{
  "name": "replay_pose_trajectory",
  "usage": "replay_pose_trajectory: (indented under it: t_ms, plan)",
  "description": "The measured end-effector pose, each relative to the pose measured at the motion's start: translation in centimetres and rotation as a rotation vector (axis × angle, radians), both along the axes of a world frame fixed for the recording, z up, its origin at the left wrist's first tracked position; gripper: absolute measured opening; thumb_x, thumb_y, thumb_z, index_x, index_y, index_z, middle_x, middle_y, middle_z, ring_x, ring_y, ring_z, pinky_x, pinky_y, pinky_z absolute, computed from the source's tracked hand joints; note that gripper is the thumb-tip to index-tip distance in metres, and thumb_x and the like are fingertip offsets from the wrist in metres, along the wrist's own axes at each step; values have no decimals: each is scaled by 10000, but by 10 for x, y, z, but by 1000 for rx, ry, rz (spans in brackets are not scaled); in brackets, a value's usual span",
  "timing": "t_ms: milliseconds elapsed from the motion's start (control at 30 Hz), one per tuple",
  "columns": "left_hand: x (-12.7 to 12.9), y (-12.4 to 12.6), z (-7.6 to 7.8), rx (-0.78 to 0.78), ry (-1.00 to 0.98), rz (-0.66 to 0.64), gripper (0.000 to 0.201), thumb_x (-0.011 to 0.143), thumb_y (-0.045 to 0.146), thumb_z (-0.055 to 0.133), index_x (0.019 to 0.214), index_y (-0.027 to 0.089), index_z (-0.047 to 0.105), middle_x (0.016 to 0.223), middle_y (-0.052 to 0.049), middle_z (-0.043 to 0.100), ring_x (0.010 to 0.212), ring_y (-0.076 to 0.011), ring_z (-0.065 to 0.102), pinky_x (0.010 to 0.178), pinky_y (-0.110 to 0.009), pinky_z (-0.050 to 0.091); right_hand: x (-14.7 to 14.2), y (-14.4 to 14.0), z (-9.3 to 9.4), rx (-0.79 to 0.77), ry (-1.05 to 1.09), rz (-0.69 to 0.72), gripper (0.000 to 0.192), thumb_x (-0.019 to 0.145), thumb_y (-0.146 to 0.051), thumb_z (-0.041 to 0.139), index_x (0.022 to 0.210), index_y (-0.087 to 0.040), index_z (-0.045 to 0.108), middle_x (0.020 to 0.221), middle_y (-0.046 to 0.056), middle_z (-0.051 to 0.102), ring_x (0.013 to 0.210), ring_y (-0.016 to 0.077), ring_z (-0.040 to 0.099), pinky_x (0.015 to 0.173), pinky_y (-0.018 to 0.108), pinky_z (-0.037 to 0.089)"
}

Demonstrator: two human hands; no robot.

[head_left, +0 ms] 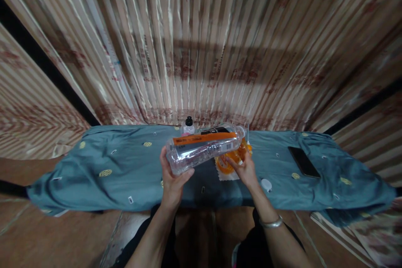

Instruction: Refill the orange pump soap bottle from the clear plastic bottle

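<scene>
1. The left hand point(172, 176) grips the base of a clear plastic bottle with an orange label point(205, 147), tilted above the teal-clothed counter point(106, 163).
2. The right hand point(243, 168) grasps an orange transparent object point(226, 162) beneath.
3. Best to keep the bottle's mouth steady and tip it slowly.

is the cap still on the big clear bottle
No: the clear bottle, held tilted in the left hand, has an open neck, and a white cap lies on the blue cloth.
</scene>
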State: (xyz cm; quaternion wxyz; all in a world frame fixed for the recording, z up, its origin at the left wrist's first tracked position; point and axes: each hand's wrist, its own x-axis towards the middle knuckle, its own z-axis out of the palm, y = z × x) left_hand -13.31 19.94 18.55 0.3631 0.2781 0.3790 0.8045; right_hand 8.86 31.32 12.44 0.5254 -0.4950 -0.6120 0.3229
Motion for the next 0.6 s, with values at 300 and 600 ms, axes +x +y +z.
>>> replay_pose_trajectory:
  t_ms: [300, 600]
  plan:
    - [0, 0, -3, -33, -7, -1, 966, 541, 218, 939, 1387, 345, 491, 1357, -36, 630, 1212, -235, 632, 1029, -357, 507, -1, 4, -1, 20, 59, 19, 823, 720, -580, 806, 1402, -213, 529, 1310, 132, 697, 1184, 326, 684, 1080, 527, 523]
    - [0, -2, -2, -49, 22, -24, 981, 542, 250, 942, 1401, 331, 477, 1395, -74, 616, 1234, -266, 634, 1053, -408, 510, 8, 5, 6, -31, 102, 75, 767, 686, -555, 843, 1334, -230, 592, 1273, 115, 713, 1165, 331, 696, 1079, 543, 528]
